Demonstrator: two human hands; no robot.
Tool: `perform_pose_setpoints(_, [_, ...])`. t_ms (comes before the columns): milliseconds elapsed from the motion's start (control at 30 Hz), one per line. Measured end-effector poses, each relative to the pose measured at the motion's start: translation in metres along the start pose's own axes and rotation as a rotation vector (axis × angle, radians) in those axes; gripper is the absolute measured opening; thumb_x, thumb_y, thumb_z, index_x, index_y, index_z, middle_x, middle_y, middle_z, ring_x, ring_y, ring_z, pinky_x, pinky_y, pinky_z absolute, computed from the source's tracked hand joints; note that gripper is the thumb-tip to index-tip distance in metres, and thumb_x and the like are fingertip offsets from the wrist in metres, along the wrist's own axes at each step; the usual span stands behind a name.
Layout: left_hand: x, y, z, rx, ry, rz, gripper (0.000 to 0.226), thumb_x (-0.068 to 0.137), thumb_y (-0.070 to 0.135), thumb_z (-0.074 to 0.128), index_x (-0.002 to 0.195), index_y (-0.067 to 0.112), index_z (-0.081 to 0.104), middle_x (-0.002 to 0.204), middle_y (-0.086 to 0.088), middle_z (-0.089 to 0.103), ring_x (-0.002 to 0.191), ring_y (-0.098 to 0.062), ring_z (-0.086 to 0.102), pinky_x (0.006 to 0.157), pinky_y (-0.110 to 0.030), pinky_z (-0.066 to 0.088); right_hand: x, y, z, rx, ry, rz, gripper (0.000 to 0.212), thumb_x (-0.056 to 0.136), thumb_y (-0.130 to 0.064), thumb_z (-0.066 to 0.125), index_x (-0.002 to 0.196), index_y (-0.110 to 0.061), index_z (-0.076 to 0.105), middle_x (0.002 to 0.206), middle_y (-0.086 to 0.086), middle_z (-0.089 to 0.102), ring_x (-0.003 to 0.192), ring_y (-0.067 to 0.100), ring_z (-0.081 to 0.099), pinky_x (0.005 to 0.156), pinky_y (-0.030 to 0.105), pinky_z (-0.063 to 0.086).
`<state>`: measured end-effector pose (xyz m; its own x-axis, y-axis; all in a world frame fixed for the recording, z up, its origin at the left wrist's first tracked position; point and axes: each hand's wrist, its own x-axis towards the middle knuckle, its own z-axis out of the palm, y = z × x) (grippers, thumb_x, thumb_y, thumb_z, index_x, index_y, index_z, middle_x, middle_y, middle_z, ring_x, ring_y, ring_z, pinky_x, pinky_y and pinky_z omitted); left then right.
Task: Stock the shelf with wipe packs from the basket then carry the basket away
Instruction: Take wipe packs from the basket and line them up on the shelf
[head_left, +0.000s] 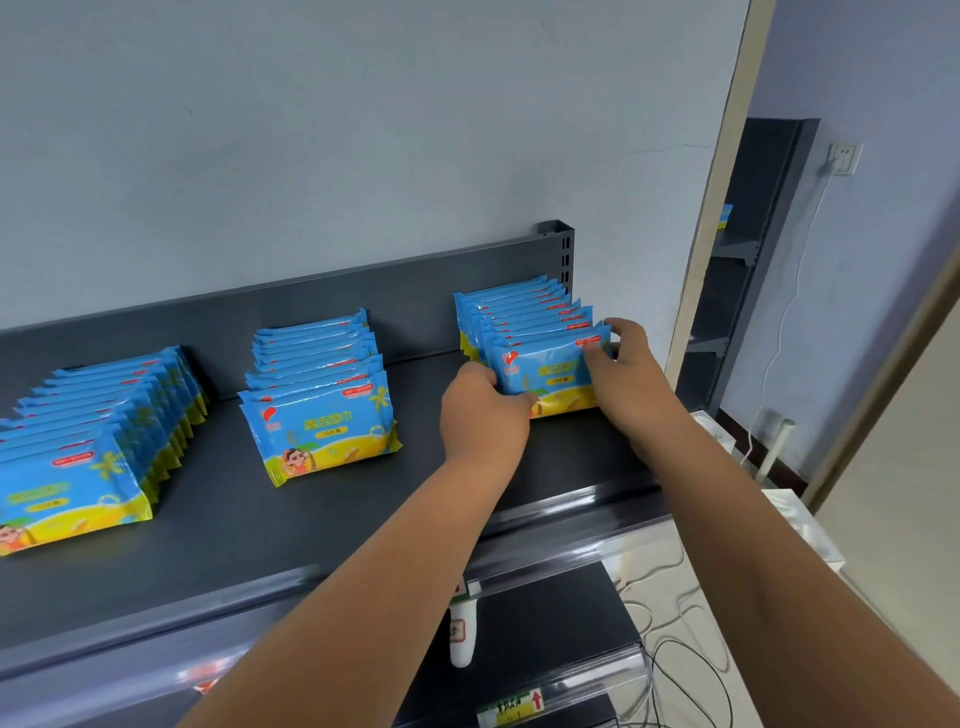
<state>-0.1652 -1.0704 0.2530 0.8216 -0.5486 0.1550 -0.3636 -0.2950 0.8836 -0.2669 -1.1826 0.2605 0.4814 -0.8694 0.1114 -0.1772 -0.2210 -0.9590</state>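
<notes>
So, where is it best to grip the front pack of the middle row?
Probably by its two crimped side edges, coming from the front: the front pack leans back against the row behind, so only its face and sides are free.

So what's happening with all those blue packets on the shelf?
A person is stocking a dark shelf with blue wipe packs. Both hands are on the front wipe pack of the right row: the left hand grips its lower left edge and the right hand pinches its upper right corner. A middle row and a left row stand further left on the same shelf. The basket is not in view.
</notes>
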Motion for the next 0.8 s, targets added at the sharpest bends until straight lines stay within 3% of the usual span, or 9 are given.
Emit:
perform_pose_setpoints(67, [0.000, 0.000, -0.001, -0.010, 0.000, 0.001, 0.029, 0.083, 0.016, 0.082, 0.097, 0.013, 0.056, 0.086, 0.014, 0.053, 0.075, -0.004, 0.053, 0.055, -0.018, 0.033, 0.001, 0.000, -0.002, -0.015, -0.029, 0.002, 0.037, 0.109, -0.028, 0.042, 0.146, -0.025, 0.038, 0.128, -0.004, 0.057, 0.105, 0.009, 0.062, 0.084, 0.027, 0.052])
perform_pose_setpoints(200, [-0.002, 0.000, -0.002, -0.007, 0.013, 0.012, 0.035, 0.081, 0.015, 0.083, 0.101, 0.015, 0.053, 0.099, 0.005, 0.056, 0.078, -0.006, 0.051, 0.056, -0.017, 0.032, 0.002, -0.003, -0.005, -0.006, -0.070, 0.020, 0.040, 0.107, -0.022, 0.049, 0.146, -0.023, 0.039, 0.129, -0.004, 0.058, 0.096, 0.003, 0.062, 0.072, 0.018, 0.047])
perform_pose_setpoints(300, [-0.004, 0.001, -0.005, 0.039, 0.017, 0.067, 0.047, 0.080, 0.018, 0.084, 0.114, 0.016, 0.052, 0.115, 0.001, 0.051, 0.082, -0.005, 0.049, 0.058, -0.013, 0.032, -0.003, -0.004, -0.005, -0.116, 0.002, -0.043, 0.051, 0.104, -0.027, 0.055, 0.151, -0.020, 0.037, 0.144, 0.000, 0.052, 0.115, 0.013, 0.060, 0.086, 0.022, 0.047])
perform_pose_setpoints(400, [-0.006, 0.002, -0.010, 0.119, 0.023, 0.214, 0.066, 0.081, 0.020, 0.085, 0.134, 0.016, 0.047, 0.130, 0.001, 0.045, 0.110, -0.009, 0.052, 0.080, -0.012, 0.041, -0.012, -0.001, -0.001, -0.291, 0.112, -0.179, 0.056, 0.103, -0.031, 0.055, 0.154, -0.018, 0.035, 0.153, 0.001, 0.044, 0.134, 0.017, 0.048, 0.097, 0.025, 0.038])
perform_pose_setpoints(467, [-0.006, 0.000, -0.015, 0.287, 0.036, 0.351, 0.074, 0.083, 0.027, 0.082, 0.145, 0.015, 0.043, 0.148, -0.002, 0.042, 0.135, -0.019, 0.045, 0.106, -0.029, 0.044, -0.018, 0.002, 0.002, -0.442, 0.195, -0.319, 0.055, 0.104, -0.034, 0.053, 0.152, -0.015, 0.037, 0.153, 0.003, 0.042, 0.139, 0.020, 0.043, 0.104, 0.030, 0.040])
perform_pose_setpoints(533, [-0.008, -0.003, -0.021, 0.567, 0.051, 0.482, 0.076, 0.087, 0.036, 0.078, 0.151, 0.013, 0.042, 0.162, -0.007, 0.034, 0.154, -0.027, 0.024, 0.124, -0.043, 0.024, -0.023, 0.005, 0.006, -0.602, 0.241, -0.445, 0.054, 0.106, -0.039, 0.044, 0.154, -0.013, 0.038, 0.162, 0.005, 0.035, 0.152, 0.025, 0.026, 0.120, 0.043, 0.032])
perform_pose_setpoints(633, [-0.017, -0.004, -0.032, 0.843, 0.135, 0.587, 0.070, 0.094, 0.051, 0.062, 0.152, 0.016, 0.045, 0.167, -0.007, 0.031, 0.159, -0.030, 0.014, 0.127, -0.053, 0.010, -0.035, 0.002, 0.012, -0.723, 0.198, -0.552, 0.061, 0.107, -0.049, 0.030, 0.157, -0.015, 0.036, 0.168, 0.004, 0.025, 0.158, 0.024, 0.007, 0.126, 0.048, 0.017])
perform_pose_setpoints(800, [-0.037, -0.010, -0.056, 0.884, 0.295, 0.540, 0.067, 0.103, 0.058, 0.028, 0.157, 0.022, 0.040, 0.169, -0.003, 0.029, 0.159, -0.028, 0.011, 0.127, -0.055, 0.007, -0.061, -0.015, 0.036, -0.676, 0.140, -0.609, 0.067, 0.106, -0.054, 0.023, 0.162, -0.017, 0.026, 0.171, -0.001, 0.016, 0.159, 0.016, -0.001, 0.129, 0.044, 0.008])
